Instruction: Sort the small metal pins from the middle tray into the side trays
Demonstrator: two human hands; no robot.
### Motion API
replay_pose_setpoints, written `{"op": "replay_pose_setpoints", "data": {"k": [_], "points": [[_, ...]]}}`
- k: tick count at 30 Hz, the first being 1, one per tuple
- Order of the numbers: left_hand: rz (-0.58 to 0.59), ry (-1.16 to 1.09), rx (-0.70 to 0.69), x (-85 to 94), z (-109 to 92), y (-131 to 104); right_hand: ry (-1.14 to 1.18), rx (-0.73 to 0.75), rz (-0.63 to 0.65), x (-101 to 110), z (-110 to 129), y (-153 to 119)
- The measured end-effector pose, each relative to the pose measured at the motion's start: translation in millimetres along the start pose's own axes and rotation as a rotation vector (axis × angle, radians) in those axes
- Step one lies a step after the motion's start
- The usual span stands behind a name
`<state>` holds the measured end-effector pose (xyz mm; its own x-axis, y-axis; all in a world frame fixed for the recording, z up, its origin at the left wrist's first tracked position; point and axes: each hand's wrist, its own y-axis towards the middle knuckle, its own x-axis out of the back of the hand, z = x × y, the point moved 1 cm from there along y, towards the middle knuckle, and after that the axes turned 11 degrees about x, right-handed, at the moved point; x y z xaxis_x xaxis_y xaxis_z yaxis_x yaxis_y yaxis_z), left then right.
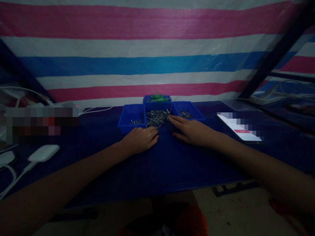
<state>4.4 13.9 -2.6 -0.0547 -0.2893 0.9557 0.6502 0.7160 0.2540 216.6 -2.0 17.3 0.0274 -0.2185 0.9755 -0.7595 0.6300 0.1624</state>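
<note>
A loose pile of small metal screws [158,117] lies on the blue table between blue plastic bins. My left hand [141,139] rests at the pile's near left edge, in front of the left bin [123,120]; its fingers are loosely bent, thumb apart, with nothing visible in them. At the pile's right side is my right hand [189,129], palm down, thumb lower and apart from the forefinger. A thin bright screw [168,112] sticks up at its fingertips, apparently held there. More screws lie in the left bin and the right bin [197,113]. Dim light hides finer detail.
A third blue bin [157,105] with green pieces stands behind the pile. To the right lies a lit phone [238,127]. White chargers [44,153] and cables occupy the table's left side. A striped sheet [157,65] hangs behind, between dark frame posts.
</note>
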Motion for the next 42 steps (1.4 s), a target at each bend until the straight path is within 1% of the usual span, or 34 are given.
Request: {"op": "replay_pose_setpoints", "data": {"k": [8, 14, 19, 24, 26, 33, 36, 39, 42], "points": [[-0.004, -0.003, -0.007, 1.8, 0, -1, 0.011, 0.006, -0.027, 0, 0, 0], [-0.005, -0.001, -0.023, 1.7, 1, 0, 0.008, 0.0, -0.018, 0, 0, 0], [-0.012, -0.002, -0.049, 1.8, 0, -1, 0.011, -0.009, -0.034, 1, 0, 0], [-0.03, -0.004, -0.15, 2.5, 0, -2, -0.034, -0.131, -0.054, 6, -1, -1], [-0.037, -0.004, -0.169, 2.9, 0, -3, -0.039, -0.177, -0.067, 9, -3, -1], [-0.034, -0.003, -0.143, 2.7, 1, -3, -0.111, -0.306, -0.126, 8, -12, -6], [-0.032, -0.011, -0.133, 2.1, 1, -2, -0.164, -0.34, -0.118, 8, -16, -10], [-0.025, -0.007, -0.129, 2.2, 1, -2, -0.179, -0.376, -0.096, 14, -21, -13], [-0.024, 0.001, -0.131, 3.0, 1, -2, -0.151, -0.437, -0.107, 25, -28, -14]]}}
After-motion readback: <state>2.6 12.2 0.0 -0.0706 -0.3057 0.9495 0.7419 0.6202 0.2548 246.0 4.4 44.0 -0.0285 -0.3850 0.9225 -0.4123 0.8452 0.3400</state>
